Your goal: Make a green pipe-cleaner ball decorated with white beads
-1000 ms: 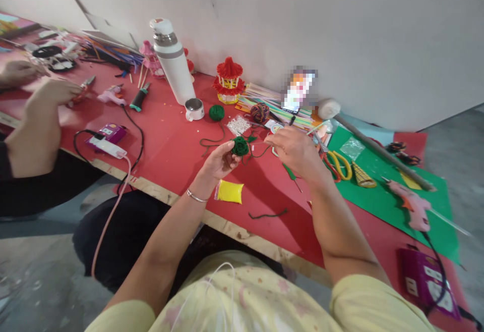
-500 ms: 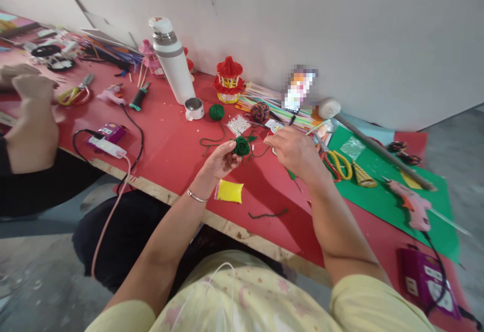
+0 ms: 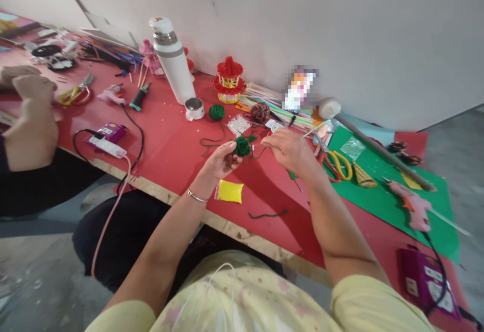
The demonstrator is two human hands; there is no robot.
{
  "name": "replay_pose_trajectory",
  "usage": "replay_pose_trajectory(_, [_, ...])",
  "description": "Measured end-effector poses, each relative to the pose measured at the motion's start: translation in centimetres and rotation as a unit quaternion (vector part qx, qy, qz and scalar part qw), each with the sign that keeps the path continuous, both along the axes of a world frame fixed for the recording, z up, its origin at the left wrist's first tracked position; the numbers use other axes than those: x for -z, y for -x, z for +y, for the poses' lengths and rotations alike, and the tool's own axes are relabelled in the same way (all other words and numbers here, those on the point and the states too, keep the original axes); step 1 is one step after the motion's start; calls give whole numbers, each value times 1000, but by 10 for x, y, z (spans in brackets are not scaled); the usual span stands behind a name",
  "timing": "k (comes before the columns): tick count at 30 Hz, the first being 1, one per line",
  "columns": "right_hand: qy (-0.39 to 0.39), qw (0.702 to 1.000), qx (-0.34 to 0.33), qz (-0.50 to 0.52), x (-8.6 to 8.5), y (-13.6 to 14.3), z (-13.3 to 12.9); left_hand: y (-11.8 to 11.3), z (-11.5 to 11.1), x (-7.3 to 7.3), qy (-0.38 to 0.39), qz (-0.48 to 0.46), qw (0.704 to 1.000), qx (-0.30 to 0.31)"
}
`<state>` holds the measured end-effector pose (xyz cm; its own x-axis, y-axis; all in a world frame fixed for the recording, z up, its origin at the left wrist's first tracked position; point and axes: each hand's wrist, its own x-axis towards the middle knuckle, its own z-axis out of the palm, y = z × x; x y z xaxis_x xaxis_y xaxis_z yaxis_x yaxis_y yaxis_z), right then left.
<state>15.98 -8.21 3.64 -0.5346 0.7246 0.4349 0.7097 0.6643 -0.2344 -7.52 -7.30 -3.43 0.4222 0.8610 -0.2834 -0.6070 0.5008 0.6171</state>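
Note:
My left hand [image 3: 223, 160] pinches a small dark green yarn piece [image 3: 242, 146], rounded and ruffled, between thumb and fingers. To its right, my right hand [image 3: 289, 148] is closed, back of the hand upward. A dark strand of green yarn [image 3: 259, 155] runs up to its fingertips, which appear to pinch it. Behind the left hand lie a green yarn ball [image 3: 217, 112] and a clear bag of white beads [image 3: 238, 125]. A yellow packet [image 3: 230, 191] and a loose length of green yarn [image 3: 267, 215] rest on the red tabletop in front of me.
A white bottle [image 3: 174, 64] and its cup [image 3: 194, 109] stand at the back left. Scissors [image 3: 340, 164], a stick [image 3: 385, 150] and a pink glue gun [image 3: 410, 203] lie to the right on green sheet. At far left are another person's arms [image 3: 32, 115].
My right hand has shifted slightly left, toward the yarn piece. My left hand and the things on the table look nearly unchanged.

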Motion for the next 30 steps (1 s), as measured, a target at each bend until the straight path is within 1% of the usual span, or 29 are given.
replay_pose_trajectory(4, [16,999,-15,25,5,0,4,0,-1,-1,-3,-1,1000,0])
replay_pose_trajectory(10, [22,999,-14,23,14,0,9,0,-1,-2,-3,3,1000,3])
replay_pose_trajectory(15, [33,999,-12,32,17,3,8,-1,0,0,-17,-8,1000,9])
replay_pose_trajectory(19, [19,1000,-5,11,12,4,5,0,0,1,-27,-18,999,5])
replay_pose_trajectory(26, [-33,995,24,-89,-4,6,-8,-2,0,-3,-12,14,1000,-2])
replay_pose_trajectory(30, [-54,992,34,-113,-5,9,-12,-3,0,-3,4,29,1000,-7])
